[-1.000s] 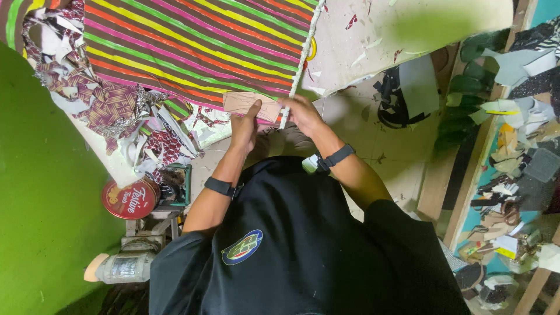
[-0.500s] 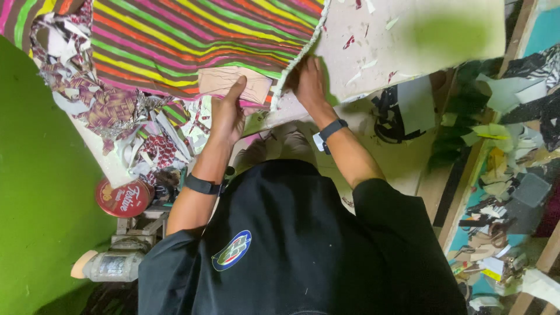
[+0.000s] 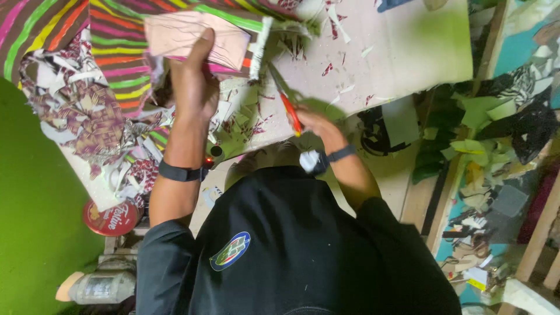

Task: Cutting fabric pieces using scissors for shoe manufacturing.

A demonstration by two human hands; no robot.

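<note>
Cluttered worktable (image 3: 408, 52) w/ paper scraps, upper frame. Left hand (image 3: 192, 87) grips pinkish cardboard piece (image 3: 195, 39) at top left-centre; right hand (image 3: 312, 123) closed around red-handled scissors (image 3: 286, 99), centre.

Just one view here, from high above the person (odd for a head camera), facing straight down over the dark shirt (image 3: 291, 256) onto the table (image 3: 402, 52), hands close under it, floor clutter along the edges.

The left hand (image 3: 192, 87) grips a pale pink sheet (image 3: 195, 39) over striped fabric (image 3: 116, 52); the right hand (image 3: 315, 125) holds red-handled scissors (image 3: 286, 99).
</note>
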